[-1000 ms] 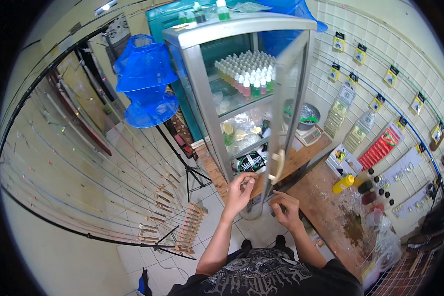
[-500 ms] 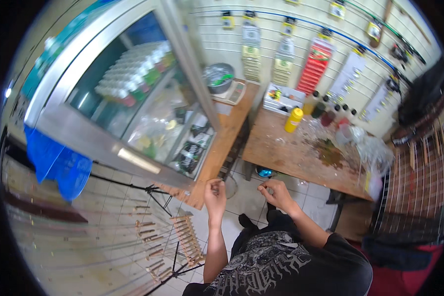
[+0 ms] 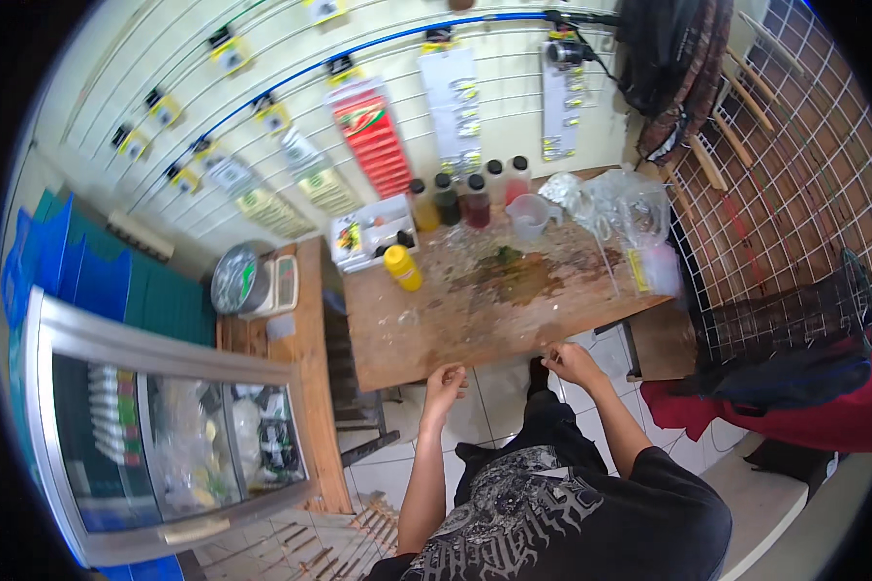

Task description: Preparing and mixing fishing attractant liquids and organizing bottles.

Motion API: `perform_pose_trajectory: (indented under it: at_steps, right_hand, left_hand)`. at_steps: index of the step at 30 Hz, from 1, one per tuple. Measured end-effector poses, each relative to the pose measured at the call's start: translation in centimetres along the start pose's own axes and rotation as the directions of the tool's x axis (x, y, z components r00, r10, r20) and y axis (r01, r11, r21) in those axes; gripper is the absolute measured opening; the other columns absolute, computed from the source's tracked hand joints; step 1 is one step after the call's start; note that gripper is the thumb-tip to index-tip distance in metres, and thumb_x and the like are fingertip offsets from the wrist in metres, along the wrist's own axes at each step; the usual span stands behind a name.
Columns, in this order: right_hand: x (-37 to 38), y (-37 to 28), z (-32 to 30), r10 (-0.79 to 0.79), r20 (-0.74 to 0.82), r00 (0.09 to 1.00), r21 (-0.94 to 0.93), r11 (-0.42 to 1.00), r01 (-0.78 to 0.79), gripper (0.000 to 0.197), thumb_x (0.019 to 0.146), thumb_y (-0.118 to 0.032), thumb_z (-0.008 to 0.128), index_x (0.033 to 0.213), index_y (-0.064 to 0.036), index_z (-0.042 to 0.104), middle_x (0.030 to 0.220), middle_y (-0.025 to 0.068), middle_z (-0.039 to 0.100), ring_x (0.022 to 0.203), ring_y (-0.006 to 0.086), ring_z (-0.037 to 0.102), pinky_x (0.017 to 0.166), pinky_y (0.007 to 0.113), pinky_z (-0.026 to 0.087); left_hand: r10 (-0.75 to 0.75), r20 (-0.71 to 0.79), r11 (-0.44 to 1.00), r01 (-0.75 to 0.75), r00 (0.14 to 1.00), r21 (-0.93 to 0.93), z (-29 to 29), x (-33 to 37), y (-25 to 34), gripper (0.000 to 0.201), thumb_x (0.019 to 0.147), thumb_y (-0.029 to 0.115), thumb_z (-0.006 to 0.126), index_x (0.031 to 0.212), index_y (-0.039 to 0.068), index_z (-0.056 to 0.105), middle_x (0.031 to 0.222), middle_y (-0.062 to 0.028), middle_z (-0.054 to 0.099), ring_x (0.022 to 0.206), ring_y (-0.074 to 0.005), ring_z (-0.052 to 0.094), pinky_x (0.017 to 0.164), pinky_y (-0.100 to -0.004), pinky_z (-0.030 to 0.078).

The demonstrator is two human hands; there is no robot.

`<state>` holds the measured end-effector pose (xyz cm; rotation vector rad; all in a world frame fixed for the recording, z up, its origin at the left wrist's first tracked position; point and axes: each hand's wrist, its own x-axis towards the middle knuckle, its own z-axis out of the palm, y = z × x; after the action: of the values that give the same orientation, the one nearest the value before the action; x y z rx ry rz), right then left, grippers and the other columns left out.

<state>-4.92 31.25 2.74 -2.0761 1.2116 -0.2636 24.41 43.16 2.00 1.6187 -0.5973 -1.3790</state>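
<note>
My left hand [image 3: 446, 389] hangs just in front of the near edge of the wooden table [image 3: 388, 353], its fingers loosely curled in. To its right, my right hand [image 3: 570, 360] is also closed, near the same edge, with thumb and fingers bent together. Nothing shows in either hand. On the table ahead are a yellow squeeze bottle [image 3: 403, 269], a white box of small items [image 3: 370, 235], several black-capped bottles of coloured liquid [image 3: 476, 203] and a clear plastic jug [image 3: 530, 217]. A wet greenish-brown stain [image 3: 513, 278] spreads across the tabletop.
Left stands a glass-fronted cabinet [image 3: 189, 366] on a wooden counter [image 3: 317, 426], with a kitchen scale [image 3: 283, 283] and a grey bowl [image 3: 237, 276] behind. Plastic bags [image 3: 639, 208] lie at the table's right end, beside a wire grid rack [image 3: 794, 165]. Packets [image 3: 370, 136] hang on the wall.
My view has swung right and closer to the table: the cabinet now sits lower left and the bottles are near the middle. Both hands stay curled, now by the table's edge.
</note>
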Motion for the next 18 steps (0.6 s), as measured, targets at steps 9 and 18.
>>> perform_pose_trajectory:
  at_steps: [9,18]
  right_hand:
    - [5.7,10.5,-8.6,0.112,-0.093,0.989,0.075,0.992,-0.105,0.036,0.086,-0.022,0.072,0.108,0.0064,0.066,0.087,0.0254,0.07,0.079,0.0379,0.069,0.071,0.043,0.054]
    - [10.0,15.0,-14.1,0.176,-0.072,0.982,0.194,0.968,-0.16,0.035,0.09,-0.024,0.071,0.115,0.0016,0.067,0.092,0.0171,0.072,0.073,0.0274,0.067,0.066,0.037,0.052]
  left_hand:
    - [0.368,-0.185,0.881,-0.279,0.911,0.381,9.6,19.5,6.4,0.05,0.084,0.025,0.078,0.121,-0.003,0.061,0.1,-0.0153,0.07,0.089,-0.0275,0.067,0.08,-0.037,0.053]
    - [0.503,-0.465,0.807,-0.202,0.728,0.556,15.3,30.8,15.9,0.086,0.071,0.028,0.087,0.14,-0.001,0.043,0.135,-0.0267,0.049,0.125,-0.0437,0.05,0.106,-0.0477,0.041]
